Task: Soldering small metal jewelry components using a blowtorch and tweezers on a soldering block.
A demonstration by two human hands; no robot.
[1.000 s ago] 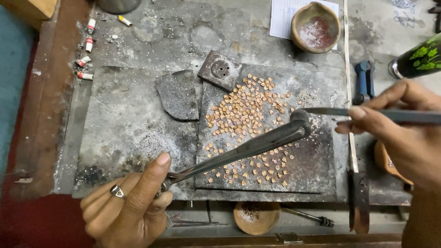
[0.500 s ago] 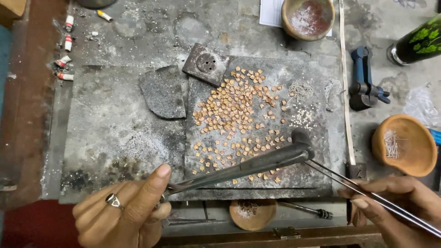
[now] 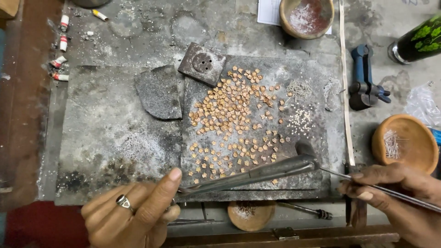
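My left hand (image 3: 133, 213), with a ring on one finger, grips a long grey metal torch pipe (image 3: 250, 175) that slants up to the right over the dark slab (image 3: 115, 133). My right hand (image 3: 395, 195) at the lower right holds thin metal tweezers (image 3: 335, 173), whose tip meets the pipe's nozzle end. Many small copper-coloured flower-shaped pieces (image 3: 232, 124) lie spread on the slab above the pipe. Tiny pale beads (image 3: 301, 120) and a heap of fine wire bits (image 3: 298, 88) lie to their right.
A square block with holes (image 3: 202, 63) and a broken slab piece (image 3: 158, 92) sit on the board. Clay bowls stand at top (image 3: 306, 16), right (image 3: 404, 143) and bottom (image 3: 250, 215). A blue tool (image 3: 365, 78), a green bottle (image 3: 420, 42), a thin strip (image 3: 345, 82) and small stubs (image 3: 60, 43) lie around.
My right hand has come down from the upper right to the lower right with the tweezers, their tip now near the pipe's end. The left hand holds the pipe much as before.
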